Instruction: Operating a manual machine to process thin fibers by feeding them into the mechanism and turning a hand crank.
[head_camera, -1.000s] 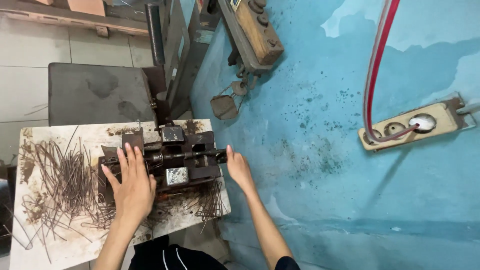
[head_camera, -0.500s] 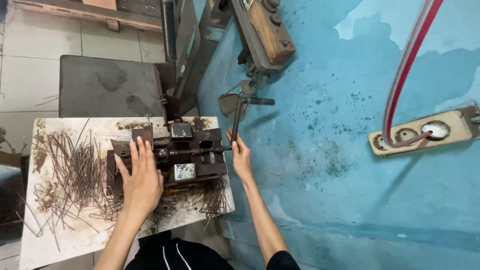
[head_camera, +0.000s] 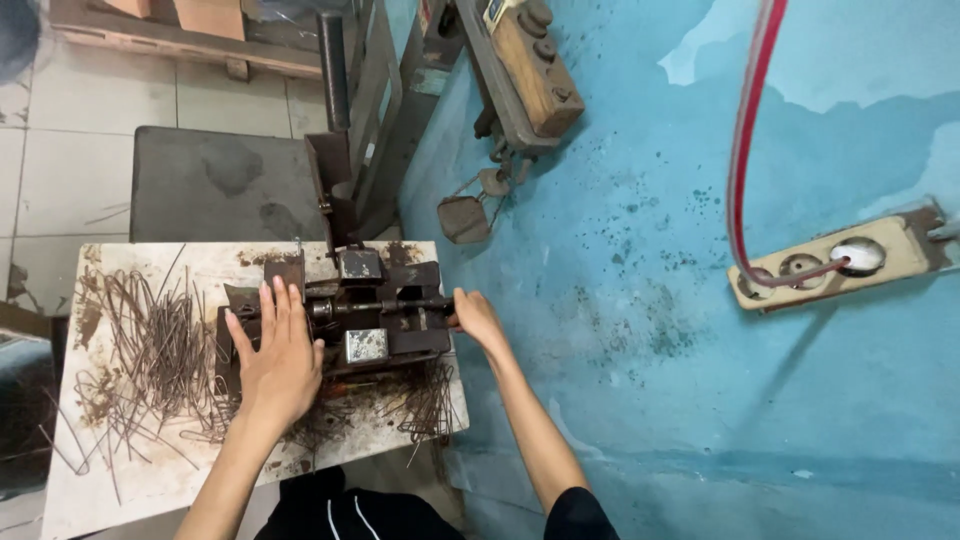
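The small rusty bench press (head_camera: 365, 315) sits at the right half of my white worktable (head_camera: 150, 480), and compared with a moment ago my right hand (head_camera: 478, 322) has come in from beside it to the end of its horizontal rod (head_camera: 400, 305); the fingers are curled at the rod's tip, though I cannot tell whether they truly grip it or only press against it. My left hand (head_camera: 275, 360) has hardly shifted: it lies flat, fingers spread and open, on the left end of the tool, holding nothing, just bearing down on it. So the machine now has both my hands on it, one steadying, one at the rod. To the left of the press lies a loose heap of thin rusty wire pieces (head_camera: 150, 345), with more scattered in front of it by the table edge (head_camera: 425, 400). Beyond the table stands a dark metal stand (head_camera: 225, 185), and off to my right on the blue floor a wooden socket strip (head_camera: 835, 265) with a red cable (head_camera: 745, 140), well apart from my work
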